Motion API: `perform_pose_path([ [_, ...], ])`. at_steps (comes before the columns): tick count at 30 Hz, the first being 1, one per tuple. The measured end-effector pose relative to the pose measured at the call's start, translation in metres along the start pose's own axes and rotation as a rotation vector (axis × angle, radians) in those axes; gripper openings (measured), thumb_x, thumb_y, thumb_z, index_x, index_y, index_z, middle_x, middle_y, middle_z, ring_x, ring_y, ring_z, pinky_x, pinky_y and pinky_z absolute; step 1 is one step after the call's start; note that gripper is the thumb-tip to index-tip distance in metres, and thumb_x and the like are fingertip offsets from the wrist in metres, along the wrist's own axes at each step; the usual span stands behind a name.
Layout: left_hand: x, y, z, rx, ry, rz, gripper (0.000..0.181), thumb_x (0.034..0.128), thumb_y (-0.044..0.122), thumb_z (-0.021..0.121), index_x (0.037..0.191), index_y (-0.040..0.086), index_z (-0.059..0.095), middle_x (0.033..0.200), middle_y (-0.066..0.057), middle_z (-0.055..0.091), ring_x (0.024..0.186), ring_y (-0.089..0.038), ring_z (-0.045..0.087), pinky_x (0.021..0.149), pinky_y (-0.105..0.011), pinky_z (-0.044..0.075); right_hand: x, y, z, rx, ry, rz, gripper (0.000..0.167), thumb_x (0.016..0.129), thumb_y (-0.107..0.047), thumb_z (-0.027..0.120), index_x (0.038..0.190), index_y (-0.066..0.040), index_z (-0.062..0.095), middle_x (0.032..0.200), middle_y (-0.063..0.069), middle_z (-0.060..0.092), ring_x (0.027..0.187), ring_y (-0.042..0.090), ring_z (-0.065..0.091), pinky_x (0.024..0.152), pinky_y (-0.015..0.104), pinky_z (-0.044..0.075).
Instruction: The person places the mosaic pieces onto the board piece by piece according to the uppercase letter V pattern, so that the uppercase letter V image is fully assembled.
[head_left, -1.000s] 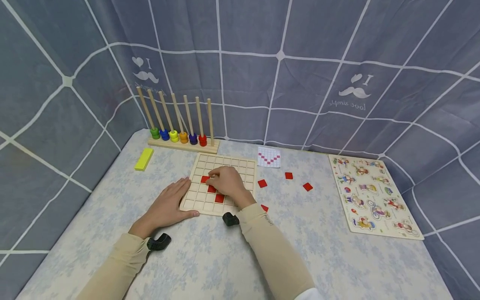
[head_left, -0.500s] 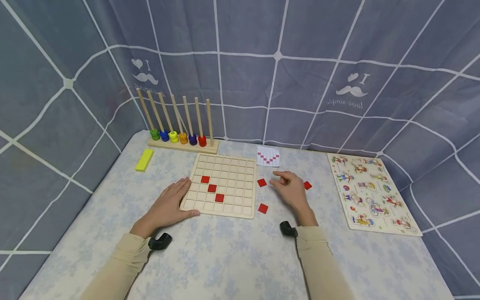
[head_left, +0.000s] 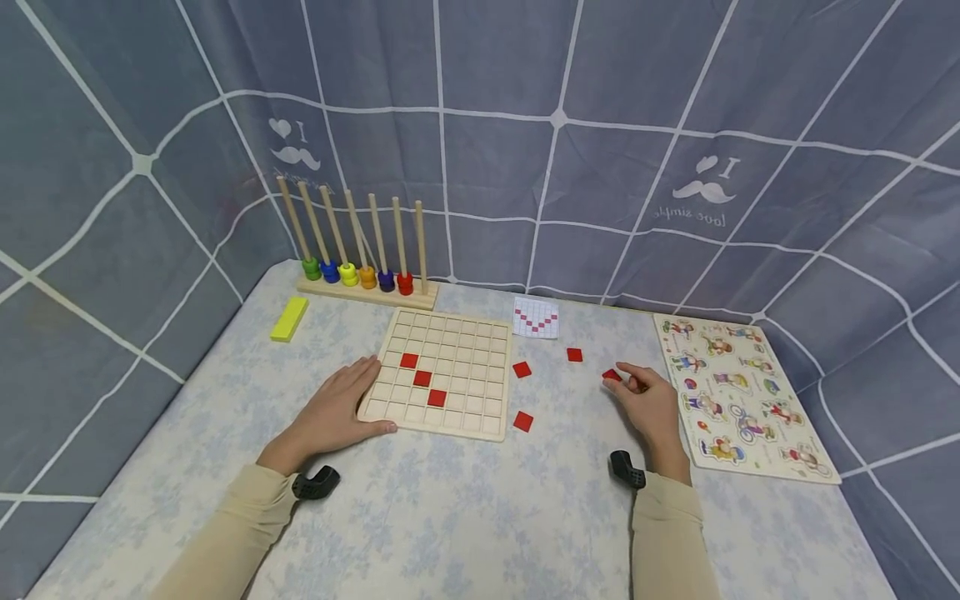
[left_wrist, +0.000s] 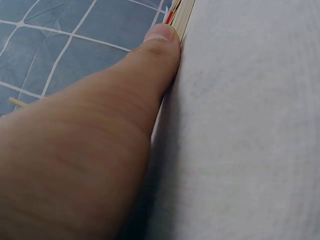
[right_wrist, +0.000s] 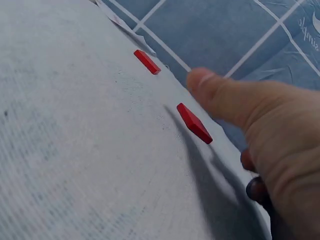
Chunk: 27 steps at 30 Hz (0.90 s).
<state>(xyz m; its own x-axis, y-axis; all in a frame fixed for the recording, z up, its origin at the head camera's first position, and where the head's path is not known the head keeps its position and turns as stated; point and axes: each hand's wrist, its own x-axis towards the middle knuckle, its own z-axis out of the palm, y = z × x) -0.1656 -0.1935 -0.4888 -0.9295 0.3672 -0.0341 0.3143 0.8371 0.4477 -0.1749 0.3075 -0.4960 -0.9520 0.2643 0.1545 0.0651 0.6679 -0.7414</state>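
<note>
A wooden grid board point(head_left: 465, 358) lies on the table with three red tiles in a diagonal run, the middle one point(head_left: 422, 378) among them. My left hand point(head_left: 330, 412) rests at the board's left side, fingers extended along its edge and thumb by the front corner. In the left wrist view the thumb point(left_wrist: 150, 55) touches the board's rim. My right hand point(head_left: 651, 408) hovers at a loose red tile point(head_left: 611, 375), thumb and forefinger apart around it. The right wrist view shows this tile point(right_wrist: 195, 124) on the cloth below the thumb point(right_wrist: 220, 95); the forefinger is hidden there.
More loose red tiles lie right of the board, one point(head_left: 574, 355) farther back. A pattern card point(head_left: 536, 317) sits behind them. A peg rack with coloured rings point(head_left: 367, 292) and a yellow block point(head_left: 289, 319) stand back left. A picture puzzle point(head_left: 742, 400) lies at right.
My right hand has left the board, where three red tiles show, and moved right past the loose tiles to the rightmost one. The left hand has stayed put.
</note>
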Motion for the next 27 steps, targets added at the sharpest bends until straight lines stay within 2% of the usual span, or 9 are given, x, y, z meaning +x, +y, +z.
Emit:
perform_pose_path([
  [4,-0.0006,0.0001,-0.0006,-0.005,-0.007,-0.003,0.117,0.0817,0.069,0.072,0.164,0.004,0.019,0.171,-0.017,0.018,0.158,-0.039,0.018,0.127,-0.059,0.016,0.0004,0.0040,-0.0004,-0.108,-0.022,0.009,0.042,0.090,-0.031,0.081,0.123,-0.006,0.074,0.081,0.002,0.052,0.073,0.016,0.043,0.070,0.027,0.037],
  [8,-0.0006,0.0003,-0.0006,-0.009,-0.009,-0.001,0.117,0.0820,0.068,0.072,0.163,0.003,0.019,0.171,-0.018,0.018,0.158,-0.039,0.018,0.126,-0.059,0.016,0.0010,0.0044,0.0006,-0.169,-0.019,0.008,0.037,0.091,-0.030,0.079,0.117,-0.003,0.076,0.078,0.003,0.052,0.070,0.017,0.042,0.069,0.031,0.036],
  [11,-0.0009,0.0005,-0.0002,-0.009,-0.009,0.001,0.117,0.0821,0.068,0.072,0.163,0.003,0.019,0.170,-0.019,0.018,0.158,-0.040,0.018,0.126,-0.060,0.016,0.0008,0.0048,0.0017,-0.177,-0.026,0.003,0.033,0.093,-0.030,0.076,0.114,-0.004,0.076,0.078,0.003,0.051,0.070,0.017,0.041,0.068,0.031,0.034],
  [14,-0.0012,0.0006,-0.0001,-0.009,-0.009,0.003,0.117,0.0822,0.067,0.072,0.163,0.002,0.019,0.170,-0.019,0.019,0.157,-0.040,0.018,0.126,-0.060,0.016,0.0006,0.0047,0.0010,-0.176,-0.061,-0.011,0.030,0.095,-0.028,0.075,0.116,-0.007,0.076,0.081,0.003,0.051,0.072,0.017,0.042,0.068,0.031,0.034],
  [20,-0.0008,0.0010,0.0000,-0.003,-0.010,0.008,0.116,0.0826,0.068,0.072,0.163,0.002,0.020,0.170,-0.019,0.019,0.157,-0.040,0.018,0.126,-0.060,0.016,0.0002,0.0025,-0.0049,-0.168,-0.126,0.010,0.041,0.095,-0.029,0.074,0.128,-0.006,0.070,0.082,0.002,0.052,0.074,0.017,0.044,0.073,0.033,0.036],
  [27,-0.0003,0.0011,-0.0002,-0.001,-0.007,0.001,0.117,0.0823,0.068,0.072,0.163,0.002,0.019,0.170,-0.019,0.019,0.157,-0.040,0.018,0.126,-0.061,0.017,0.0030,0.0027,-0.0039,-0.191,-0.137,0.021,0.032,0.095,-0.030,0.074,0.115,-0.005,0.072,0.079,0.001,0.050,0.073,0.017,0.045,0.071,0.032,0.037],
])
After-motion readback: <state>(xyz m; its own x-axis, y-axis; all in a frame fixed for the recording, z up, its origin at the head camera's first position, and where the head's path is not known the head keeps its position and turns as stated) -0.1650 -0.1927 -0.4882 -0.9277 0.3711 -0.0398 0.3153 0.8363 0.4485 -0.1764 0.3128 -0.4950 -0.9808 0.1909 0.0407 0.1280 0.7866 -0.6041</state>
